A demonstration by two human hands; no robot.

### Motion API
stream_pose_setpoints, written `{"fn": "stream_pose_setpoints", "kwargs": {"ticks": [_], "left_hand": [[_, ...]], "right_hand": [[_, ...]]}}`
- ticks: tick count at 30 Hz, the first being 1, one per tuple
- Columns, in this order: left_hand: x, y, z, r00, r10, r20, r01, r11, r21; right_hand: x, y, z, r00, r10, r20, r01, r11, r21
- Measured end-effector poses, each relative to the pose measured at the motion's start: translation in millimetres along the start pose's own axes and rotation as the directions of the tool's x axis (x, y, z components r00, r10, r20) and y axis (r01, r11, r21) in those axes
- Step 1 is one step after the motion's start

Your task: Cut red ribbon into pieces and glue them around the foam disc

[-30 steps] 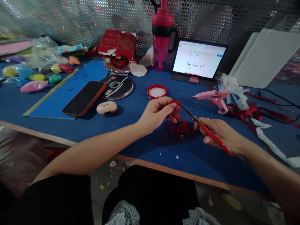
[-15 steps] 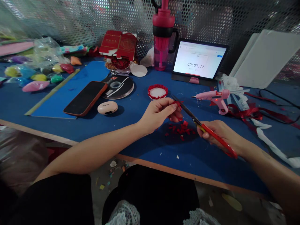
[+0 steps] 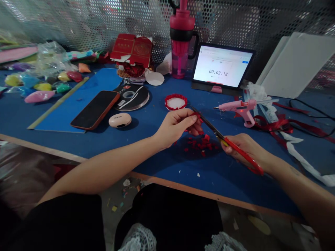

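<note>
My left hand [image 3: 180, 126] is closed, pinching a small red strip [image 3: 199, 117] between thumb and fingers. In my right hand [image 3: 242, 148] are red-handled scissors [image 3: 243, 155], their dark blades pointing up and left beside the strip and my left fingertips. Small red scraps [image 3: 206, 139] lie on the blue table [image 3: 157, 167] below the blades. Just beyond my left hand rests a white disc with a red ruffled edge [image 3: 176, 102].
A pink glue gun [image 3: 244, 108] and dark red ribbon [image 3: 278, 124] lie right. Behind stand a lit tablet [image 3: 222, 66] and a pink bottle [image 3: 180, 45]. Leftward are a ribbon spool [image 3: 133, 97], a phone [image 3: 95, 109], an earbud case [image 3: 119, 120] and colourful clay packets [image 3: 39, 96].
The scissors and my right hand have shifted slightly up and left, and the blades look closer together. My left hand has barely moved. The tablet's timer has advanced by one second.
</note>
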State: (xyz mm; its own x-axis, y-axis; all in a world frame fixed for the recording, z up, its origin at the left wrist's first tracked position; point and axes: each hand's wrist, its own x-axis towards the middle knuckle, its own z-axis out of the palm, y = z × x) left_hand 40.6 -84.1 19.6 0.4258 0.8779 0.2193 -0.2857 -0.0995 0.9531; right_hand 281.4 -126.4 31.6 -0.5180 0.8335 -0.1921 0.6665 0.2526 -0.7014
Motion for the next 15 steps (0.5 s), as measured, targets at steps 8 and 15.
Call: {"fn": "stream_pose_setpoints", "kwargs": {"ticks": [8,15], "left_hand": [[2.1,0.8,-1.7,0.999,-0.031,-0.027,0.032,0.999,0.035],[15.9,7.1,-16.0,0.919,0.113,-0.378,-0.082,0.992,0.098]], "right_hand": [[3.3,2.9,-3.1,0.998,0.023,-0.053,-0.018,0.996,0.082],[-0.5,9.8,-1.1,0.993,0.104,-0.062,-0.085,0.963,0.256]]}}
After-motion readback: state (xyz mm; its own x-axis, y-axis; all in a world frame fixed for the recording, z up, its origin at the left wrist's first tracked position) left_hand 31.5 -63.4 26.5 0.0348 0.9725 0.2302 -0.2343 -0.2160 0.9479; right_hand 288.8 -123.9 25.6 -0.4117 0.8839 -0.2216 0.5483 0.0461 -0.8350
